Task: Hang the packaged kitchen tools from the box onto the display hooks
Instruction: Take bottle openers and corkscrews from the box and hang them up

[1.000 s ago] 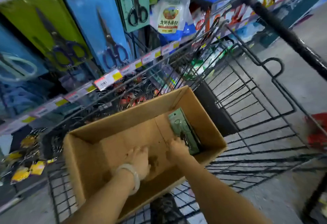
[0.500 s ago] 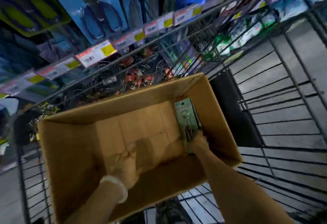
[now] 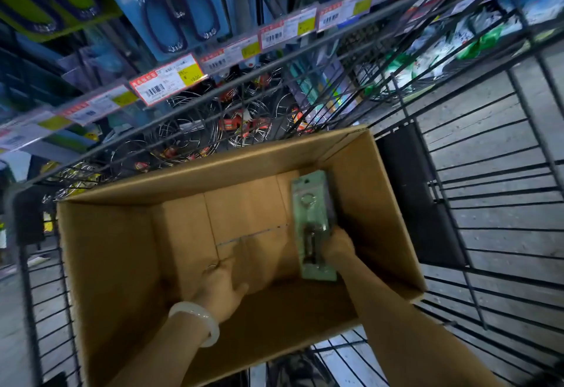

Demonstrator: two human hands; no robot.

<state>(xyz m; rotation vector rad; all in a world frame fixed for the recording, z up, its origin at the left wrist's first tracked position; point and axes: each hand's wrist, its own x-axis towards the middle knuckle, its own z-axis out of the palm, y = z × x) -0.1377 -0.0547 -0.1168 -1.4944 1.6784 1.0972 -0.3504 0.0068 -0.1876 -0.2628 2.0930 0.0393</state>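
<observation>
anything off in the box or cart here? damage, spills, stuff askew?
Nothing stands out. The cardboard box sits intact in the wire cart, the right hand grips the green packaged tool by the box's right wall, and the left hand rests on the floor.

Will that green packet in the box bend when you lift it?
Probably only slightly: the green packet looks like flat card backing, fairly stiff. Its clear front may be slippery. The right hand grips its lower part, so the top could droop.

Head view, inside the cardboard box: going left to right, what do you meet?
Box's left wall → left hand, flat on the box floor → green packaged tool → right hand gripping it → box's right wall.
</observation>
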